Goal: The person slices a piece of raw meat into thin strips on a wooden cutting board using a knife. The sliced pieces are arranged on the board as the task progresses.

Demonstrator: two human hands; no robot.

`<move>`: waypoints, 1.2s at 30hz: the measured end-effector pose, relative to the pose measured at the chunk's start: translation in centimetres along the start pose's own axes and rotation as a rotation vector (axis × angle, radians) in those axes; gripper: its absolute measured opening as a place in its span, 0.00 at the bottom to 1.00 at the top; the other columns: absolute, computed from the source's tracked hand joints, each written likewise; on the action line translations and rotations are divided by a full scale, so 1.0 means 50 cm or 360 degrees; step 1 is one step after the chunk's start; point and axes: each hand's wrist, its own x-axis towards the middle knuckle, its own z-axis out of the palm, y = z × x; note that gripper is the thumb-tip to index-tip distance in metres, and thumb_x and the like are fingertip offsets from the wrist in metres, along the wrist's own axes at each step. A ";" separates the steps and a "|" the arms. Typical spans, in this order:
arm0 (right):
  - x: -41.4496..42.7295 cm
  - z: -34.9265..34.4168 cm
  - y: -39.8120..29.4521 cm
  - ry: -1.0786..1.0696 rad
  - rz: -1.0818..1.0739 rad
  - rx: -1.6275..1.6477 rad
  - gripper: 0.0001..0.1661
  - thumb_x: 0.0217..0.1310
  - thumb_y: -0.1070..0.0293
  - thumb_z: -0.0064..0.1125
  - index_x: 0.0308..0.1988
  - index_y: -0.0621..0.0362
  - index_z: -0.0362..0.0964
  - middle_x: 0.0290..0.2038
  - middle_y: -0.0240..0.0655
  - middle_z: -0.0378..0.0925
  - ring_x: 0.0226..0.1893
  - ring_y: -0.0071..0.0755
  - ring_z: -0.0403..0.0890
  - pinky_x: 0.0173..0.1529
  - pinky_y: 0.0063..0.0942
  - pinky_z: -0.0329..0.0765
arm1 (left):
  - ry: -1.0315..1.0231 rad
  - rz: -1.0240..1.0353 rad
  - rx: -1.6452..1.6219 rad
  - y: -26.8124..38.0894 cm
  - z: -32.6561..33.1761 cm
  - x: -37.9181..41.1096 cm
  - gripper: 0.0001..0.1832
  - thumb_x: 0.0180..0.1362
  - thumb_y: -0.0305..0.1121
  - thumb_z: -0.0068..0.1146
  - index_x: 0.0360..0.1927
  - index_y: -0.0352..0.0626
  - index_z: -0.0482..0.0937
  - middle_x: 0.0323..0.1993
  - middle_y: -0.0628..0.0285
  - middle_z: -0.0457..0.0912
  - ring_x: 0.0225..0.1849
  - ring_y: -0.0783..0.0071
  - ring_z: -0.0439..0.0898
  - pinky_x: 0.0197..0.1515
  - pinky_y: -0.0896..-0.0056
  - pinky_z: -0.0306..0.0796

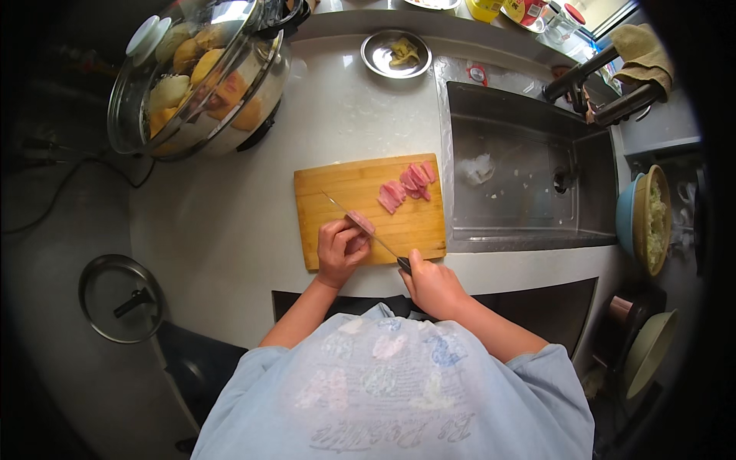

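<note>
A wooden cutting board (pixel 333 178) lies on the counter before me. My right hand (pixel 432 282) grips the black handle of a kitchen knife (pixel 388 247), whose blade points up and left across the board. On the board's lower left part, my left hand (pixel 343 250) holds a piece of pink raw meat (pixel 361 221) with curled fingers, partly hidden by them. The blade is at the meat, close to my left fingertips. Several cut slices of the meat (pixel 392 196) lie in small overlapping groups at the board's upper right.
A steel sink (pixel 506 215) adjoins the counter at right, with a dark faucet (pixel 581 75) beyond. A steel bowl (pixel 379 60) with food stands behind the board. A glass steamer (pixel 276 86) holds buns at upper left. A pot lid (pixel 86 296) lies left; a basket of shredded vegetable (pixel 655 218) is far right.
</note>
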 end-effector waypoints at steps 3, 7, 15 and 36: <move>-0.033 -0.021 0.000 -0.0152 0.0162 -0.0088 0.17 0.69 0.59 0.51 0.42 0.62 0.59 0.25 0.56 0.79 0.28 0.65 0.81 0.34 0.57 0.76 | 0.0015 0.0003 0.0005 -0.003 0.002 -0.004 0.21 0.40 0.23 0.72 0.40 0.45 0.79 0.43 0.59 0.78 0.43 0.57 0.77 0.45 0.59 0.73; -0.016 -0.007 0.000 -0.0124 0.0137 -0.0089 0.18 0.68 0.58 0.52 0.42 0.63 0.60 0.24 0.57 0.78 0.28 0.66 0.80 0.34 0.58 0.76 | 0.0034 0.0014 0.0010 0.002 -0.001 0.003 0.21 0.38 0.23 0.72 0.39 0.45 0.79 0.42 0.59 0.78 0.43 0.56 0.77 0.45 0.59 0.73; 0.013 -0.005 -0.014 -0.0024 0.0041 -0.0028 0.18 0.67 0.60 0.54 0.42 0.64 0.60 0.23 0.58 0.77 0.28 0.70 0.78 0.34 0.59 0.75 | 0.0062 -0.0010 0.0004 0.001 0.000 0.002 0.21 0.38 0.24 0.72 0.39 0.45 0.79 0.41 0.58 0.77 0.42 0.56 0.76 0.45 0.59 0.73; 0.082 0.041 -0.013 0.0069 0.0008 -0.0100 0.19 0.67 0.60 0.53 0.45 0.65 0.62 0.26 0.59 0.79 0.29 0.69 0.81 0.37 0.59 0.76 | 0.0052 -0.0036 -0.0041 0.004 -0.004 0.010 0.21 0.36 0.22 0.71 0.38 0.44 0.79 0.40 0.58 0.78 0.42 0.57 0.77 0.45 0.60 0.73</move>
